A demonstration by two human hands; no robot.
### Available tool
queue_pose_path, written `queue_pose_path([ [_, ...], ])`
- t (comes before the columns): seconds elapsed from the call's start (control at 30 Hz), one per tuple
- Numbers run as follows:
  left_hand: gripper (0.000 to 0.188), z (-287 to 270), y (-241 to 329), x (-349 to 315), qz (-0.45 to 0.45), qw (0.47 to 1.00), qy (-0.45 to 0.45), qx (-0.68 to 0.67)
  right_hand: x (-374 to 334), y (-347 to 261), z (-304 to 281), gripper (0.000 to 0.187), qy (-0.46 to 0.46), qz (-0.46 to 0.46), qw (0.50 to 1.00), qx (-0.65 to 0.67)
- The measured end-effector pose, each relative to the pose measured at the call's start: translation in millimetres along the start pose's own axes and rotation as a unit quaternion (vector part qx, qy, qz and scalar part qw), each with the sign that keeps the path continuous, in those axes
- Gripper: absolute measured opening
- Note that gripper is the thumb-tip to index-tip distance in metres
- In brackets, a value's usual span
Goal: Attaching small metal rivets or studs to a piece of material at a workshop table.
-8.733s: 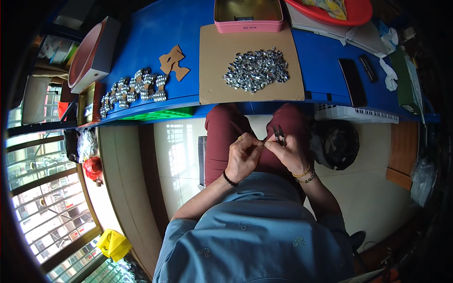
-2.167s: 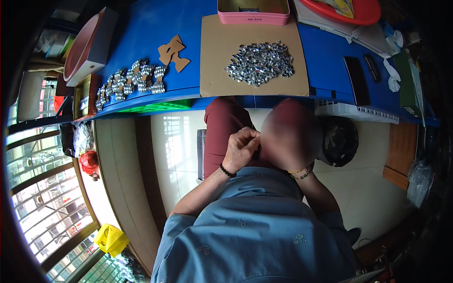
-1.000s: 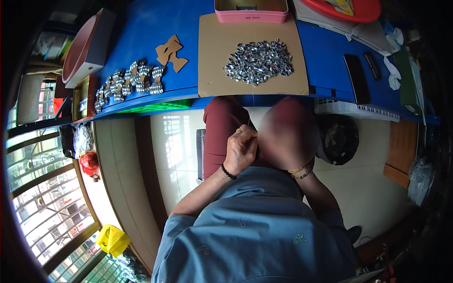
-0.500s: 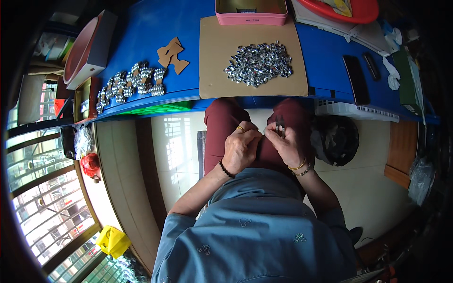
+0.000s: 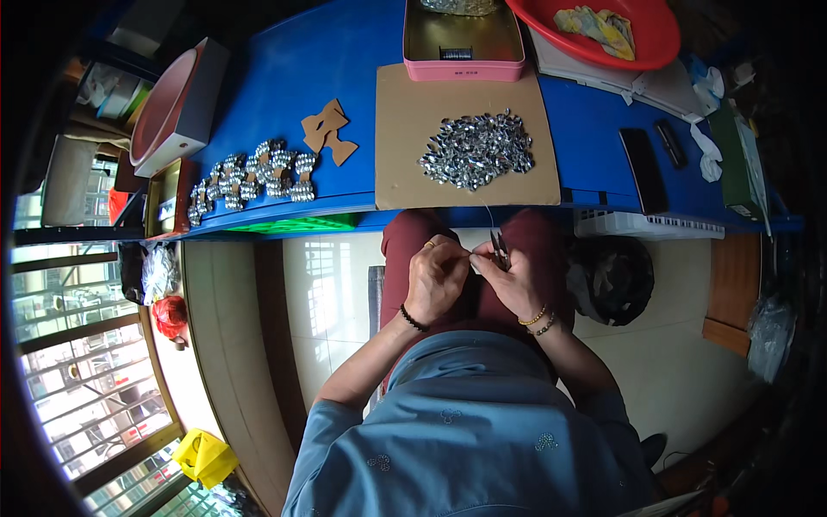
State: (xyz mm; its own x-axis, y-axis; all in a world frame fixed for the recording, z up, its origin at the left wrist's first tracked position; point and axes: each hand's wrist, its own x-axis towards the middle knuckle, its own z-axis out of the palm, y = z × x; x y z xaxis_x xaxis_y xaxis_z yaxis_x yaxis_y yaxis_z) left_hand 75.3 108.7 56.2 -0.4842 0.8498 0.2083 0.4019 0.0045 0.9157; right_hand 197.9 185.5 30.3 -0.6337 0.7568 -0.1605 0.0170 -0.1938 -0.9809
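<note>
Over my lap, my left hand (image 5: 433, 280) is closed, thumb and fingertips pinched on something too small to make out. Its fingertips meet those of my right hand (image 5: 517, 286). Small dark snips (image 5: 499, 248) are held in my right hand, their points sticking up past the fingers while its thumb and forefinger pinch toward the left. A fine thread or wire (image 5: 488, 209) shows between the table edge and the snips. Beyond the hands, a heap of shiny silver leaf-shaped beads (image 5: 478, 151) lies on a cardboard sheet (image 5: 398, 177).
Several card pieces wound with silver beads (image 5: 231, 179) lie left on the blue table (image 5: 276, 86), near bare brown cards (image 5: 327, 129). A pink tin (image 5: 463, 71) and red basin (image 5: 594, 34) stand behind. A phone (image 5: 643, 168) lies right; a black bin (image 5: 612, 280) stands below.
My fingertips have come together, and the snips now point up in plainer sight. The whole view has shifted, so the table and its things sit lower in the picture.
</note>
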Motion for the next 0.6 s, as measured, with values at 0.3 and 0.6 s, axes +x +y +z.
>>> queue_pose_path([
  [0.3, 0.004, 3, 4, -9, -0.087, 0.991, 0.019, -0.099, 2, 2, 4, 0.007, 0.026, -0.024, 0.999, 0.026],
  [0.6, 0.008, 2, 4, 0, -0.232, 0.927, 0.021, -0.293, 9, -10, 7, 0.008, 0.003, -0.002, 0.999, 0.032],
])
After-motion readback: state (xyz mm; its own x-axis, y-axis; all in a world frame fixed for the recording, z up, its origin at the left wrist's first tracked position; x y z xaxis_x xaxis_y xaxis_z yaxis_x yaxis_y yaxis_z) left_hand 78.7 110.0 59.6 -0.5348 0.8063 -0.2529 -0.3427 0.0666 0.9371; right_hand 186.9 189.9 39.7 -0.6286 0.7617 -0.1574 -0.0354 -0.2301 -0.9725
